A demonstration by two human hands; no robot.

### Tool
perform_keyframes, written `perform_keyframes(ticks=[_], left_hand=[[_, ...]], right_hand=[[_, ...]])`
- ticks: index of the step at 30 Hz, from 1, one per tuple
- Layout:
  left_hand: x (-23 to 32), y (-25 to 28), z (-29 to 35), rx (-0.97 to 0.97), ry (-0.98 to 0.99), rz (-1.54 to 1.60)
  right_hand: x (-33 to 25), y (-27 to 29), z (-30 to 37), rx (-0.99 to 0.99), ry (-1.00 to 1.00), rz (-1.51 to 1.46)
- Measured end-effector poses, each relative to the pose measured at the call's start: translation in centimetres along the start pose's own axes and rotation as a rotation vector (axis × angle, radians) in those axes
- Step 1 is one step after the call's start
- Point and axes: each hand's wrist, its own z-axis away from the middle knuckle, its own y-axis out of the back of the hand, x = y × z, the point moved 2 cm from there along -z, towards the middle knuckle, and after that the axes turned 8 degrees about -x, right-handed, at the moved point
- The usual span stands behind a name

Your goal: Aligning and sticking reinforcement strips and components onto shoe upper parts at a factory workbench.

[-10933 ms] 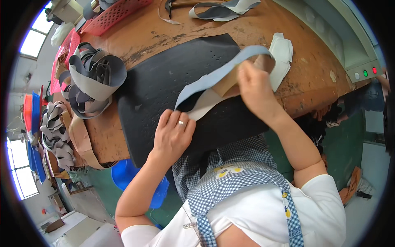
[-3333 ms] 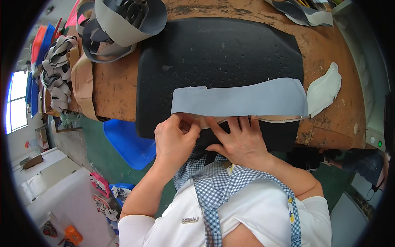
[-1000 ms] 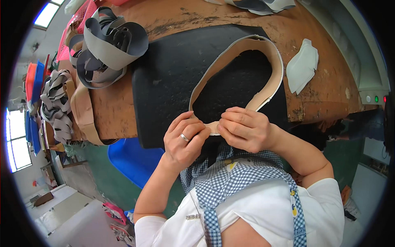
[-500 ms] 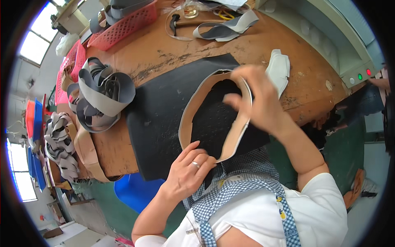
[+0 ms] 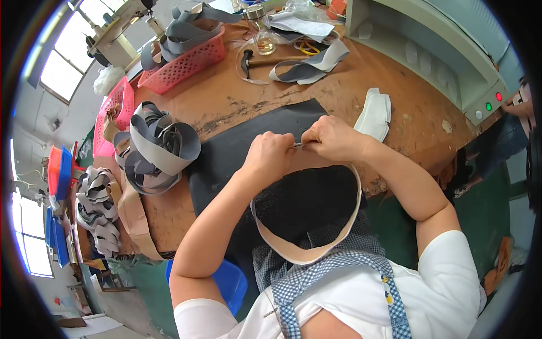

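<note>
A closed loop of flat band [image 5: 299,255], tan inside with a pale edge, hangs between my hands and my checked apron. My left hand [image 5: 268,157] pinches its far side, fingers closed. Beside it my right hand [image 5: 332,137] pinches the same stretch, the fingertips of both nearly meeting. The near side of the loop droops over the table edge against the apron. Under the hands lies a black mat [image 5: 223,164]. What exactly sits between the fingertips is mostly hidden.
Grey and white coiled strips [image 5: 169,144] lie left of the mat, white folded pieces [image 5: 374,114] right of it. Farther back are a hammer [image 5: 247,63], a glass jar [image 5: 261,35] and a pink basket [image 5: 192,56]. A machine with lit buttons [image 5: 480,93] stands far right.
Both hands have moved to the loop's far side and come together. The left hand left the near side; the right hand, blurred before, is now steady. The loop has shifted toward me.
</note>
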Motion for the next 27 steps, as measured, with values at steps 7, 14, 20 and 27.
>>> perform_keyframes(ticks=[7, 14, 20, 27], left_hand=[[-0.9, -0.8, 1.9, -0.029, 0.047, 0.082], [-2.5, 0.5, 5.0, 0.002, 0.161, 0.200], [-4.2, 0.5, 7.7, -0.026, 0.355, 0.052], [-3.3, 1.8, 5.5, -0.047, 0.306, -0.228]], right_hand=[[-0.4, -2.0, -0.5, -0.094, 0.016, 0.023], [0.6, -0.9, -2.2, -0.122, -0.064, -0.621], [2.7, -3.0, 1.8, -0.041, 0.018, -0.661], [0.3, -1.7, -1.5, 0.156, -0.002, -0.452]])
